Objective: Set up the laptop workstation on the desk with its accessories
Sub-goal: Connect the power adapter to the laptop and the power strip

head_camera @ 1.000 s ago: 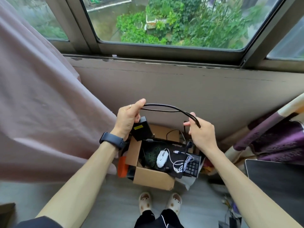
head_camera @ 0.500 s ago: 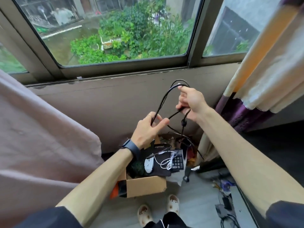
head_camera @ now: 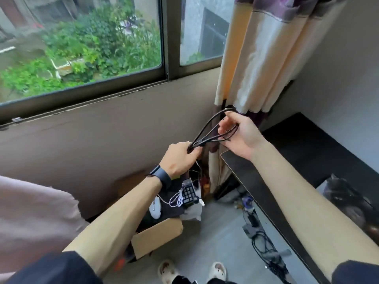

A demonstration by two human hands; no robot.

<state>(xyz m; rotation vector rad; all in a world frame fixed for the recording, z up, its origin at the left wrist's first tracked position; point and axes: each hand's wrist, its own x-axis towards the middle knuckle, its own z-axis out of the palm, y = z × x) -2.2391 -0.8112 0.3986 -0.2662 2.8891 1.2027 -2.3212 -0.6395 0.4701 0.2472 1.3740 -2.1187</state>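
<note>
Unpacking step: my left hand point(head_camera: 178, 157) pinches the black cable point(head_camera: 200, 143) by its gathered end, mid-frame; my right hand point(head_camera: 243, 138) curls through its loops (box point(head_camera: 158, 236) sits lower centre). Next, I reckon: uncoil, lay it on bench point(head_camera: 307, 150), right.

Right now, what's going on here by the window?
A person holds a looped black cable in both hands: the left hand grips the gathered strands, the right hand holds the loop's far end. Below, an open cardboard box holds a white mouse and a keypad. The dark desk sits to the right.
</note>
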